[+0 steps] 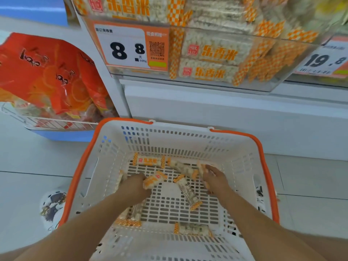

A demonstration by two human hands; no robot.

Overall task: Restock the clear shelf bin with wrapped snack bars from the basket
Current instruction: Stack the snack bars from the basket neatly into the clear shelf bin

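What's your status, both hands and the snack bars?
Left hand closed on one orange-and-white wrapped snack bar; right hand gathering bars at the white-and-orange plastic basket floor. Several loose. Clear shelf bin above, nothing blocking.

Bright, even shop light surrounds me with barely any shadow; my wide lens bends the edges, and everything looks slightly soft.

Red-orange printed snack bags [50,76] fill a white wire rack [56,124] at nine o'clock. A white price card reading 8.8 [124,48] sits at twelve; another [323,61], blurred, perhaps 19.8, at two.
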